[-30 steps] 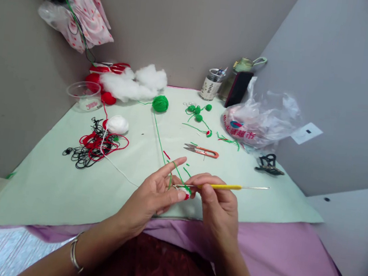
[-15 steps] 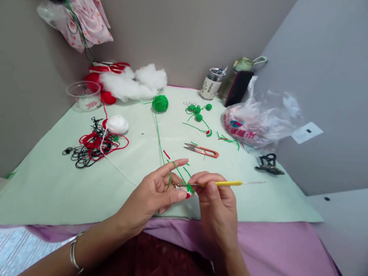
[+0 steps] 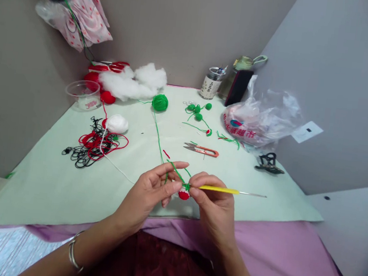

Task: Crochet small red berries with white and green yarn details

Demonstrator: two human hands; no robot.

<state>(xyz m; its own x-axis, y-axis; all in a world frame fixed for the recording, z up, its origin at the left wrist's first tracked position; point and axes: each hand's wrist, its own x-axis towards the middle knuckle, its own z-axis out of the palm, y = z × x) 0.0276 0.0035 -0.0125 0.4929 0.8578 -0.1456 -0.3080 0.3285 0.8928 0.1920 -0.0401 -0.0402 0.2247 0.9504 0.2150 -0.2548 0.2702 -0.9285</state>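
Between my hands is a small crocheted piece (image 3: pixel 183 194) in red, white and green. My left hand (image 3: pixel 155 188) pinches its left side, with green yarn (image 3: pixel 176 171) running over the raised index finger. My right hand (image 3: pixel 214 203) grips a yellow-handled crochet hook (image 3: pixel 219 189); its near end is at the green top edge of the piece, partly hidden by fingers, and its other metal end points right. The yarn leads back to a green ball (image 3: pixel 160 103).
Orange thread snips (image 3: pixel 201 150) lie beyond my hands. Behind them are small green crocheted balls (image 3: pixel 197 110). At left are a white yarn ball (image 3: pixel 117 124), tangled red and black yarn (image 3: pixel 93 143) and white stuffing (image 3: pixel 130 83). A plastic bag (image 3: pixel 255 119) and black hair claw (image 3: pixel 270 164) sit right.
The crocheted piece has turned so more of its red underside shows. My right hand's fingers have come closer to it, and the hook now lies more level.
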